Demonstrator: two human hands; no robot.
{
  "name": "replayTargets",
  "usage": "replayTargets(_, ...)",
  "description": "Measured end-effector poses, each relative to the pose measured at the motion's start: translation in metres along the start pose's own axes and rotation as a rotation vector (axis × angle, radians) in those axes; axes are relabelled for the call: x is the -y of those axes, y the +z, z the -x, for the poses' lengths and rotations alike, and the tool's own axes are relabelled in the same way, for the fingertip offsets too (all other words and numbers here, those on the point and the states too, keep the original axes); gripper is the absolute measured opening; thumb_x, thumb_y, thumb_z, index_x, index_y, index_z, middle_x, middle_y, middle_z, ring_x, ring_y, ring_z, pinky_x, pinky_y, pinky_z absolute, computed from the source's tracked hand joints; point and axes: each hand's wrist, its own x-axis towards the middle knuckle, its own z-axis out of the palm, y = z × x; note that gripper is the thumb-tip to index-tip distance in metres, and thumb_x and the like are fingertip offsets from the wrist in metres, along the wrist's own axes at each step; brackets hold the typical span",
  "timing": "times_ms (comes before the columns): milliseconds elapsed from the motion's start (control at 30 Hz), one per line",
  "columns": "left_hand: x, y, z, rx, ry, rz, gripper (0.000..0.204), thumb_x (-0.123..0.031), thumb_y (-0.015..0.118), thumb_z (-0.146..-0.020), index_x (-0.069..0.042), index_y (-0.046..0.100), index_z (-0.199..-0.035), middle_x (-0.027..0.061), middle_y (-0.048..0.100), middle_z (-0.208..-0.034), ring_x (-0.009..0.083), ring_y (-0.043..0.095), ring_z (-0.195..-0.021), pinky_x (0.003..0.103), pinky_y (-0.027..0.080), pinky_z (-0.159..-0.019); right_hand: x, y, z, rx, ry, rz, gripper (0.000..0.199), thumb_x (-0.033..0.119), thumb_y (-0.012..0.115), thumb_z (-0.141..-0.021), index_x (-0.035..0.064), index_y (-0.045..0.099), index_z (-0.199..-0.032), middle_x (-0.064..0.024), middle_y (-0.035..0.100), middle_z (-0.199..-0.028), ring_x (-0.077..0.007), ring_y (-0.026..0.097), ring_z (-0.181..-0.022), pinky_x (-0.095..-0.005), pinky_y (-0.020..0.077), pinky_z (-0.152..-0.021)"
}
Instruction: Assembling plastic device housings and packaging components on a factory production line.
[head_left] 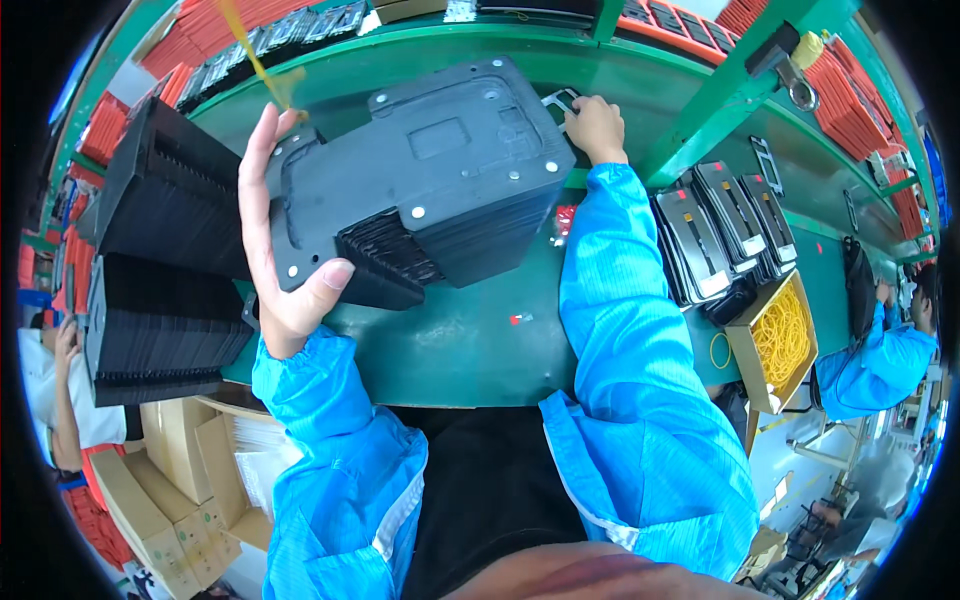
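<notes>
A thick stack of black moulded plates [370, 180] with cut-outs and white round dots lies tilted before me on the green bench. My left hand [275, 240] is at its left end, thumb and fingers stretched wide apart. Blurred by motion, a yellow band [245, 45] runs from the top of the view down to the fingertips; whether they touch it I cannot tell. Beyond the stack's far right corner, my right hand [597, 127] has its fingers curled on a small silver-and-black frame [561, 99]. Part of that frame is hidden by the hand.
Two tall black plate stacks [165, 330] stand at the left. To the right are dark flat parts [690, 245], a carton of yellow bands [783, 335] and a green post [720, 95]. Open cartons [165, 500] sit below left. Other people [880, 360] work at both sides.
</notes>
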Motion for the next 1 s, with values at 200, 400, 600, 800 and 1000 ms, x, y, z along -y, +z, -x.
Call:
replayTargets(200, -0.001, -0.008, 0.0, 0.037, 0.022, -0.047, 0.122, -0.059, 0.082, -0.066, -0.001, 0.028, -0.159, 0.0182, 0.038, -0.151, 0.0291, 0.052, -0.13, 0.042, 0.043, -0.109, 0.016, -0.011, -0.007, 0.128, -0.023, 0.049, 0.026, 0.033, 0.072, -0.083, 0.0107, 0.079, -0.093, -0.0158, 0.076, -0.103, -0.0378, 0.071, -0.099, -0.0466, 0.0564, -0.088)
replayTargets(400, 0.002, -0.006, -0.001, 0.042, 0.018, 0.017, 0.122, -0.053, 0.083, -0.065, -0.002, 0.025, -0.16, 0.0175, 0.04, -0.147, 0.028, 0.053, -0.128, 0.041, 0.044, -0.107, 0.003, -0.059, -0.013, 0.015, 0.166, -0.056, 0.023, 0.031, 0.072, -0.083, 0.0088, 0.078, -0.087, -0.0147, 0.076, -0.087, -0.0311, 0.07, -0.076, -0.0439, 0.0566, -0.073)
replayTargets(600, 0.009, -0.017, -0.001, 0.078, 0.091, -0.039, 0.121, -0.049, 0.083, -0.066, -0.004, 0.023, -0.161, 0.0184, 0.041, -0.144, 0.0287, 0.054, -0.125, 0.041, 0.046, -0.105, 0.058, -0.204, 0.036, -0.204, 0.036, -0.958, 0.022, 0.017, 0.07, -0.091, -0.0029, 0.074, -0.1, -0.0004, 0.07, -0.086, -0.0071, 0.06, -0.076, -0.0207, 0.0446, -0.07)
replayTargets(800, 0.013, -0.018, -0.004, 0.085, 0.188, -0.108, 0.121, -0.041, 0.087, -0.065, -0.007, 0.022, -0.162, 0.0193, 0.043, -0.139, 0.0308, 0.053, -0.124, 0.042, 0.047, -0.103, 0.152, -0.272, 0.101, -0.064, -0.237, -0.797, 0.02, 0.016, 0.072, -0.089, -0.0035, 0.073, -0.092, -0.0047, 0.071, -0.081, -0.0121, 0.064, -0.072, -0.0262, 0.0488, -0.066)
replayTargets(1000, 0.008, -0.016, 0.0, 0.043, 0.121, -0.008, 0.127, -0.047, 0.087, -0.066, -0.007, 0.015, -0.163, 0.0157, 0.043, -0.142, 0.0278, 0.053, -0.127, 0.04, 0.043, -0.108, 0.21, -0.284, 0.115, 0.095, -0.296, -0.193, 0.024, 0.02, 0.075, -0.086, -0.0037, 0.074, -0.09, -0.0141, 0.071, -0.079, -0.0178, 0.068, -0.072, -0.031, 0.0515, -0.064)
